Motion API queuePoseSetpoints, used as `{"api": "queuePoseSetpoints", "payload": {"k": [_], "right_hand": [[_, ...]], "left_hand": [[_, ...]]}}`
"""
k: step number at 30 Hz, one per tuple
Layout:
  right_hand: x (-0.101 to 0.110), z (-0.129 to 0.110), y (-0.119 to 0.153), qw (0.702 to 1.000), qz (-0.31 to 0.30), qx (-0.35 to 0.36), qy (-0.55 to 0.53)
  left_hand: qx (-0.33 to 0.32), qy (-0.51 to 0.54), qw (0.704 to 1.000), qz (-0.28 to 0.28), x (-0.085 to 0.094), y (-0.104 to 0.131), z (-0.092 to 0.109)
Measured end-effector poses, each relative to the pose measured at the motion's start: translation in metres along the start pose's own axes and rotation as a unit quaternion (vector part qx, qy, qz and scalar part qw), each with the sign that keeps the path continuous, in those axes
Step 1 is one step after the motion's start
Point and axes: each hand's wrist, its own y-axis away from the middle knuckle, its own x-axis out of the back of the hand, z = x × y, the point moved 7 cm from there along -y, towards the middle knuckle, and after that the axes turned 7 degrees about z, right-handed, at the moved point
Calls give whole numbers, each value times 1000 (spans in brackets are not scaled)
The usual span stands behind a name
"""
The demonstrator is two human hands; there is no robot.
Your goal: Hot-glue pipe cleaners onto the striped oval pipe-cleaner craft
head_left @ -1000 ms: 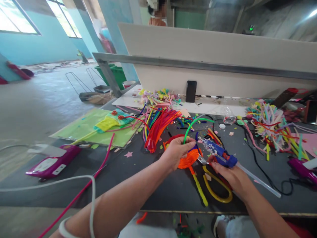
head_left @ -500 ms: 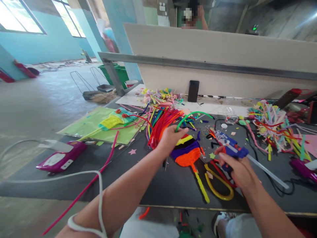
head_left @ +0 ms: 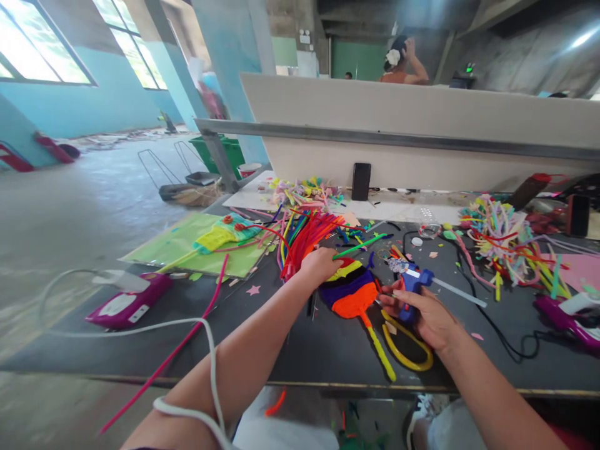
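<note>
My left hand (head_left: 321, 265) is closed on a green pipe cleaner (head_left: 360, 246), whose free end points right along the top edge of a fan shape. That fan (head_left: 349, 289) is covered in yellow, black, purple and orange pipe cleaner bands and has a yellow handle (head_left: 382, 355). It lies flat on the dark table. Just right of it, my right hand (head_left: 429, 315) grips a blue glue gun (head_left: 412, 286) with a clear glue stick (head_left: 459, 292) out of its back. The gun's nozzle points left and away from me. My left fingertips are partly hidden.
Behind my left hand lies a bundle of red and coloured pipe cleaners (head_left: 312, 234). Yellow-handled scissors (head_left: 412, 362) are below the gun. A white cable (head_left: 213, 369) crosses my left forearm. A phone (head_left: 361, 182) leans at the back; a second fan (head_left: 220, 234) lies left.
The green pipe cleaner has gone from a raised arch to a low, nearly straight line by the fan's top. My right hand has brought the glue gun left, closer to the fan.
</note>
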Motion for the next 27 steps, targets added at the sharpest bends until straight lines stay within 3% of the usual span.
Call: {"api": "queuePoseSetpoints", "payload": {"k": [9, 15, 21, 27], "right_hand": [[-5, 9, -4, 1000, 2, -8, -12], [-3, -6, 17, 999, 18, -25, -28], [-12, -10, 48, 997, -20, -24, -65], [-11, -21, 74, 996, -9, 27, -80]], "left_hand": [[6, 184, 979, -82, 9, 7, -1], [11, 426, 900, -93, 33, 21, 17], [-12, 458, 887, -61, 52, 36, 33], [-44, 475, 877, -52, 70, 66, 48]]}}
